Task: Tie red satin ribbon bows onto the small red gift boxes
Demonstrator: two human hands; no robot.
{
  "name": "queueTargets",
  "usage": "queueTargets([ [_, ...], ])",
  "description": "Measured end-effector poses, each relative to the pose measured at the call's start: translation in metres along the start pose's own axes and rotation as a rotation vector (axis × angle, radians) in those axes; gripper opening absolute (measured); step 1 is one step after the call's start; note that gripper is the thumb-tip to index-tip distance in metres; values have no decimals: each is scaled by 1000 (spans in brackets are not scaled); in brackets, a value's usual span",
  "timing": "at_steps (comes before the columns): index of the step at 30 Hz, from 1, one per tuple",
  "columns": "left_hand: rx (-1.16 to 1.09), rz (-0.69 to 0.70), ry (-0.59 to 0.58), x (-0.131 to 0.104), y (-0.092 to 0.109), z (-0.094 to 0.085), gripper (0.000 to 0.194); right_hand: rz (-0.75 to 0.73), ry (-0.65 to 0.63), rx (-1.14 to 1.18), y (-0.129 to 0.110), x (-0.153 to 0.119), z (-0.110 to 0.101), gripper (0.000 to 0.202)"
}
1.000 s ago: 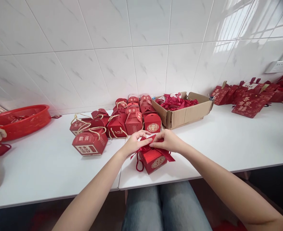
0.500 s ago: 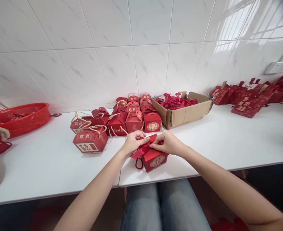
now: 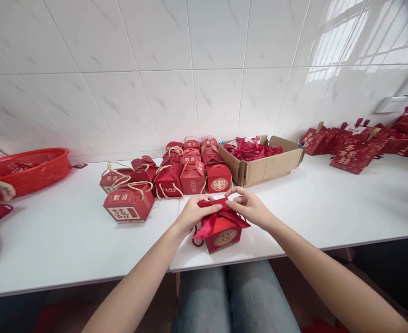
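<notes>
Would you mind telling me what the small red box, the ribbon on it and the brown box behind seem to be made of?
The small red box looks like thin printed card, with crisp folded edges and a gold emblem. The ribbon looks like satin fabric: limp, with a soft sheen. The brown box is probably corrugated cardboard, matt, with thick raw-edged flaps.

A bunch of small red boxes (image 3: 162, 178) stood mid-frame by the wall. Right of them sat a cardboard box (image 3: 264, 166) of red ribbons (image 3: 250, 149). A red basket (image 3: 27, 169) lay far left.
</notes>
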State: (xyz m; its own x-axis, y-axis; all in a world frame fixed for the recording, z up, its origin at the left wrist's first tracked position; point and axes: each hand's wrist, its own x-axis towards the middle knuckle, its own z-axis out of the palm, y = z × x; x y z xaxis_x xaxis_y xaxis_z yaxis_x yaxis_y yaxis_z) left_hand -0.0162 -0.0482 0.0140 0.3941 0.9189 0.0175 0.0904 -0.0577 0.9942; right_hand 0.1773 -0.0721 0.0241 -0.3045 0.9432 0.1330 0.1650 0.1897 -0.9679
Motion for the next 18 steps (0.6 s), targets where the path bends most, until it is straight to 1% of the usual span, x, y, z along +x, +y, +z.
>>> queueTargets([
  [2, -51, -15, 5, -1, 0, 2, 32, 4, 7, -2, 0, -1, 0, 36],
  [6, -97, -4, 34, -1, -1, 5, 34, -3, 28, -2, 0, -1, 0, 36],
  [9, -133, -15, 27, -1, -3, 5, 35, 6, 45, 8, 2, -2, 1, 38],
  [12, -169, -49, 10, -1, -4, 3, 32, 8, 58, -1, 7, -3, 3, 36],
  [13, -175, -62, 11, -1, -4, 3, 33, -8, 66, -13, 9, -4, 4, 34],
  [15, -176, -68, 21, 0, -3, 3, 37, -86, 118, -83, 11, -6, 10, 28],
  [18, -125, -24, 24, 1, 1, 5, 34, -274, 264, -284, 15, -12, 17, 20],
])
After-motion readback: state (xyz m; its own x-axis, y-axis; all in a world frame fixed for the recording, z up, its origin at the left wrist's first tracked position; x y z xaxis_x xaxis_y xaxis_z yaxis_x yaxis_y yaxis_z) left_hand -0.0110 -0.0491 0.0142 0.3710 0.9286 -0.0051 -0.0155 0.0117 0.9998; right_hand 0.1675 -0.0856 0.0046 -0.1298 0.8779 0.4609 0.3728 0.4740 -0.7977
